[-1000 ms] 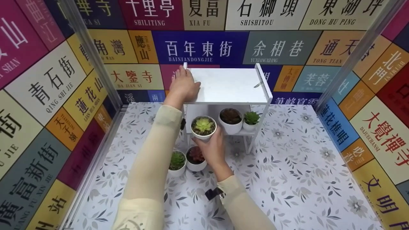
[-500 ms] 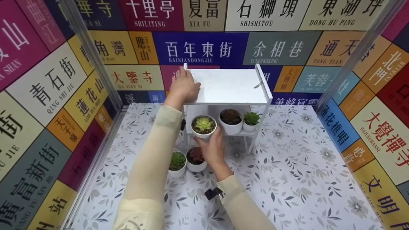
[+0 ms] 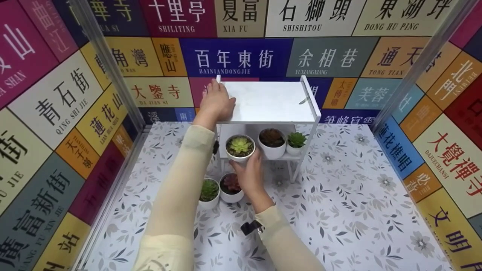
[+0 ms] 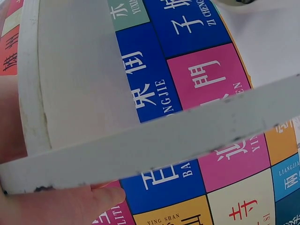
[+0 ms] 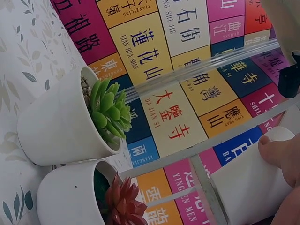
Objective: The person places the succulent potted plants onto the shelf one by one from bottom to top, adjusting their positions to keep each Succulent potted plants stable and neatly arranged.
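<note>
My left hand (image 3: pixel 217 99) grips the left end of a white two-tier plant stand (image 3: pixel 269 99), near its raised side rail. In the left wrist view, parts of that hand (image 4: pixel 51 206) lie on both sides of a white bar (image 4: pixel 150 138) of the stand. With thumb and fingers round its side, my right hand (image 3: pixel 251 174) holds a white pot with a yellow-green succulent (image 3: pixel 241 146), at the left of the lower shelf. This pot (image 5: pixel 248 183) appears tilted on its side in the right wrist view, the thumb on its wall.
On the lower shelf's right stand a pot with a dark brown succulent (image 3: pixel 272 146) and a smaller green succulent (image 3: pixel 296 140). Below, on the leaf-patterned table cover (image 3: pixel 339 203), a green succulent (image 3: pixel 209 190) and a red succulent (image 3: pixel 231 182) stand side by side. Sign-covered panels (image 3: pixel 237 56) surround the table.
</note>
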